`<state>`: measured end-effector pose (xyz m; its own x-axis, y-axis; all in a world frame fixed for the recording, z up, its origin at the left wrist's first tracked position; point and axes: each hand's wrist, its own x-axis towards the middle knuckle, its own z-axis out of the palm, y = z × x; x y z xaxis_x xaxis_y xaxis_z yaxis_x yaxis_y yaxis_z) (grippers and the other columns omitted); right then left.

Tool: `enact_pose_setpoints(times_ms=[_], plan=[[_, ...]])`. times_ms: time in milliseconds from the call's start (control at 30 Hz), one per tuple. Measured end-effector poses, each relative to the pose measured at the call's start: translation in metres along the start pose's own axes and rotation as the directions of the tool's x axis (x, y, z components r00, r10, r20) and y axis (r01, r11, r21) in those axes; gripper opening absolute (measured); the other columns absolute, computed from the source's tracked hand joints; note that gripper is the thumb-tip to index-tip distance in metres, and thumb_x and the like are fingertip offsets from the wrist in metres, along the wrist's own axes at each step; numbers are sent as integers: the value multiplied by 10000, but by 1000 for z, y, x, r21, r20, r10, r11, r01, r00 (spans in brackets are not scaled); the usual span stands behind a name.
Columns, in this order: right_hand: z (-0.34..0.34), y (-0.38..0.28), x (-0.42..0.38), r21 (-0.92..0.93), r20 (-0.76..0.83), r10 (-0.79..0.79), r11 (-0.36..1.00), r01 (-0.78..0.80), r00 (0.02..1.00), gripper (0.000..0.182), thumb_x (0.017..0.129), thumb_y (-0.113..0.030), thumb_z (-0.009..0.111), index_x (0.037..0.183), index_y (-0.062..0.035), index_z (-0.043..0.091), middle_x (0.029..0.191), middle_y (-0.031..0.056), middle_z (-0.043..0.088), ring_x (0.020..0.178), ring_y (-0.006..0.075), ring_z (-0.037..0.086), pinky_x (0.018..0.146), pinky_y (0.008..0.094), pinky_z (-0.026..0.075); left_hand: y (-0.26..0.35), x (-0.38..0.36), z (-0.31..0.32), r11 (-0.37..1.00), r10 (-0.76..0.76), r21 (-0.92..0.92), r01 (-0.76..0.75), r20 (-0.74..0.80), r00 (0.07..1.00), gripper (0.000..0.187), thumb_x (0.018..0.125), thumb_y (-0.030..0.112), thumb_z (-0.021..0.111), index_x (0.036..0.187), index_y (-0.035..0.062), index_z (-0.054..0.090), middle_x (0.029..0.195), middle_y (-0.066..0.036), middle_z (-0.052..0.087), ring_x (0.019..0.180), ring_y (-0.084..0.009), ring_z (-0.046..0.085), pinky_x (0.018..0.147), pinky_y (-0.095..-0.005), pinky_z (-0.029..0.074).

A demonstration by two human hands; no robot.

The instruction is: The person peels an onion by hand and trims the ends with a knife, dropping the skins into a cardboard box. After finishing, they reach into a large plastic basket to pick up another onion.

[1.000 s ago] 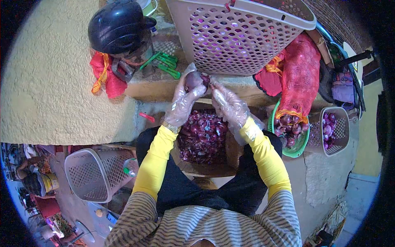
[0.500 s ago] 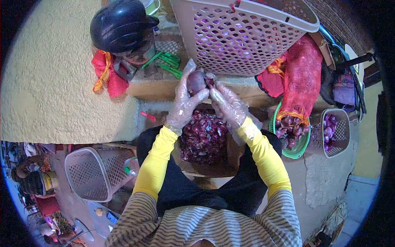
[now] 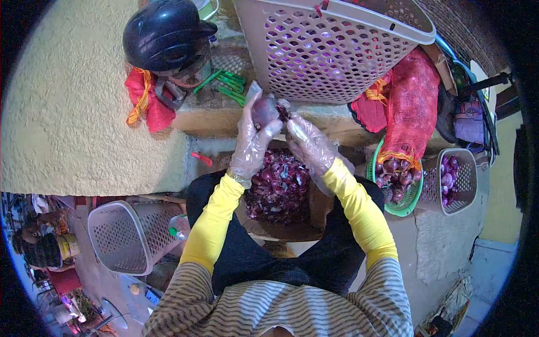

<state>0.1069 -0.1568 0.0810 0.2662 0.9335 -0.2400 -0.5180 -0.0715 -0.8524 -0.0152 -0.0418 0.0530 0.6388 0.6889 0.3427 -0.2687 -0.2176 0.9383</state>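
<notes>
My left hand (image 3: 250, 147), in a clear plastic glove, is closed around a red onion (image 3: 264, 111) held up in front of me. Gloved the same way, my right hand (image 3: 312, 145) pinches a dark purple flap of onion skin (image 3: 283, 113) at the onion's right side. Whether those fingers also hold a small tool is hidden. Below both hands, between my knees, a box (image 3: 317, 222) holds a heap of purple onion peelings (image 3: 278, 194).
A large perforated basket (image 3: 314, 53) stands ahead on a ledge, near green-handled tools (image 3: 230, 84) and a dark helmet (image 3: 163, 36). To the right are a red mesh sack (image 3: 412, 106), a green basket (image 3: 405, 211) and a bin of onions (image 3: 469, 185). Another bin (image 3: 120, 236) lies left.
Both hands and the onion have shifted slightly to the left. The onion is still in my left hand, with the right fingers still pinching at its side.
</notes>
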Motion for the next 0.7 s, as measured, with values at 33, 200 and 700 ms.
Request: enact_pose_setpoints(times_ms=[33, 200, 700], plan=[[-1, 3, 2, -35, 60, -75, 996, 77, 995, 481, 1083, -233, 503, 1536, -88, 428, 1224, -44, 566, 962, 15, 494, 824, 178, 414, 1, -1, 0, 998, -25, -59, 24, -27, 999, 724, 965, 305, 672, 1528, 10, 323, 1592, -181, 343, 1428, -263, 385, 1190, -399, 305], [-10, 11, 9, -158, 87, -85, 983, 98, 993, 514, 1080, -199, 500, 1552, -28, 391, 1479, 43, 504, 1309, 109, 469, 1135, 273, 336, -10, -7, -8, 999, -51, 1, 52, -28, 998, 668, 1009, 355, 601, 1527, 29, 333, 1570, -181, 368, 1399, -262, 416, 1173, -394, 328], [-26, 10, 13, -404, 303, -146, 875, 266, 942, 539, 1065, -156, 528, 1541, 31, 358, 1507, 101, 494, 1390, 163, 431, 1187, 318, 296, -5, -1, -14, 790, -409, -426, 441, 171, 896, 595, 1047, 515, 421, 1466, 97, 480, 1177, -21, 656, 936, -121, 620, 726, -281, 531]])
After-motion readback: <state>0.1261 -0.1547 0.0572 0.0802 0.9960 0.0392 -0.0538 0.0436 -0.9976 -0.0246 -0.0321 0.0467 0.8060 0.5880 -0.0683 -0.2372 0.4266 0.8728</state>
